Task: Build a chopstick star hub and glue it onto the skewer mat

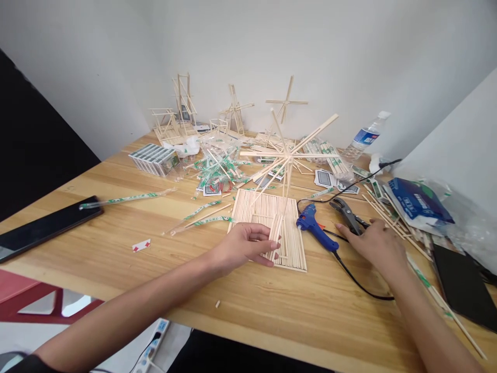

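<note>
The left hand [244, 246] is resting loosely curled against a flat panel of glued chopsticks [267, 228], its fingers touching the panel's upright sticks; whether it is gripping them is impossible to tell. A spoked chopstick wheel [287, 153] is standing upright above that panel, which is lying on a wooden surface [248, 331]. The right hand [375, 243] is hovering open, palm down, just beside black-handled cutters [347, 214]. A blue hot glue gun [312, 227] is lying between the hands, its black cord [365, 293] curving across the surface.
</note>
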`<action>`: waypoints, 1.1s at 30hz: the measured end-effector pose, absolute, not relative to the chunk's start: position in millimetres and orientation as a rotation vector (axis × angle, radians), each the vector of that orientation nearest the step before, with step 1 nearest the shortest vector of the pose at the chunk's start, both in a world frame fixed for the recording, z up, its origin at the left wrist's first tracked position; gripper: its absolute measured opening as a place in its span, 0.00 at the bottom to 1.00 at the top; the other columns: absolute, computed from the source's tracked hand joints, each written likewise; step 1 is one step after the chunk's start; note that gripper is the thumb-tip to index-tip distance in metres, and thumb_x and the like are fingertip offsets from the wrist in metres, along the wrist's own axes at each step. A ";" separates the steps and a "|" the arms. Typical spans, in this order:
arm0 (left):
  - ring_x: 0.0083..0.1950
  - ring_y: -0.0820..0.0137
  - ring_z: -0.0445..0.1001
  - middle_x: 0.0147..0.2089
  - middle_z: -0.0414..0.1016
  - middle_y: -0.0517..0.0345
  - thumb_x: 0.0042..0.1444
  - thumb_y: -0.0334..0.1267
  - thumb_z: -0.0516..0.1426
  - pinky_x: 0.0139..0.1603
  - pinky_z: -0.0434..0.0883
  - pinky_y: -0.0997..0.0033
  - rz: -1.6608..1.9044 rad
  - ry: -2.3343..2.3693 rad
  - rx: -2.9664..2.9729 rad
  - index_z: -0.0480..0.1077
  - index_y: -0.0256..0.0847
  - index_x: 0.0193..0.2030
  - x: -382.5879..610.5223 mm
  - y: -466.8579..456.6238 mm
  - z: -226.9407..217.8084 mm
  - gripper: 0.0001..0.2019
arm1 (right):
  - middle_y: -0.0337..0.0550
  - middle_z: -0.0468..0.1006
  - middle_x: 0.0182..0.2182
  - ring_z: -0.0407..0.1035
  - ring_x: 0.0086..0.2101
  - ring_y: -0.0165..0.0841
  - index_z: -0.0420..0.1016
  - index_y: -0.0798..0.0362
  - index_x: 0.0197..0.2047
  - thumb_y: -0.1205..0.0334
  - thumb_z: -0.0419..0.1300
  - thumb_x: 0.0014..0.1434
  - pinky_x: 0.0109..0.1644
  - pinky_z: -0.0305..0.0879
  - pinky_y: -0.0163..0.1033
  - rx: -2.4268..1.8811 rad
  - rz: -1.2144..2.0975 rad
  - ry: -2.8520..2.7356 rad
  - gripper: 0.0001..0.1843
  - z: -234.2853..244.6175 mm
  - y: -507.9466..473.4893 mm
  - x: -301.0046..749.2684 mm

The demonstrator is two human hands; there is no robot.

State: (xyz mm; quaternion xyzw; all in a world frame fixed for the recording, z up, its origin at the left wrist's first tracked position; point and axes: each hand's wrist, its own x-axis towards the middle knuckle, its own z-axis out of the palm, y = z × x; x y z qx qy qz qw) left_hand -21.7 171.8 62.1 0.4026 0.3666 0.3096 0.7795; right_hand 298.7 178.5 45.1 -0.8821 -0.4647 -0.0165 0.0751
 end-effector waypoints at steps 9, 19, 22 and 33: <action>0.35 0.71 0.78 0.30 0.74 0.60 0.44 0.46 0.72 0.36 0.80 0.69 0.683 0.738 0.924 0.72 0.35 0.30 -22.2 171.6 63.6 0.19 | 0.79 0.69 0.57 0.59 0.62 0.72 0.68 0.60 0.52 0.33 0.62 0.43 0.65 0.50 0.74 -2.129 0.164 -1.184 0.44 53.9 174.4 301.4; 0.35 0.73 0.77 0.31 0.76 0.59 0.52 0.42 0.69 0.35 0.80 0.73 0.675 0.717 0.958 0.74 0.35 0.33 -21.2 171.2 64.7 0.13 | 0.37 0.83 0.44 0.78 0.41 0.30 0.78 0.46 0.39 0.57 0.79 0.33 0.53 0.74 0.35 -1.330 0.920 -0.775 0.27 56.5 159.6 264.3; 0.35 0.73 0.77 0.32 0.76 0.58 0.53 0.40 0.69 0.35 0.81 0.73 0.682 0.718 0.959 0.75 0.35 0.35 -22.3 171.4 65.3 0.12 | 0.33 0.83 0.35 0.77 0.36 0.24 0.79 0.47 0.35 0.57 0.81 0.29 0.46 0.74 0.25 -1.329 0.928 -0.712 0.27 55.9 159.3 260.6; 0.35 0.73 0.76 0.33 0.76 0.57 0.54 0.42 0.68 0.34 0.80 0.74 0.694 0.746 1.026 0.75 0.35 0.35 -23.9 170.9 66.4 0.12 | 0.44 0.81 0.30 0.79 0.32 0.40 0.75 0.50 0.38 0.40 0.68 0.45 0.43 0.76 0.45 -1.844 0.603 -0.972 0.25 55.8 163.2 285.9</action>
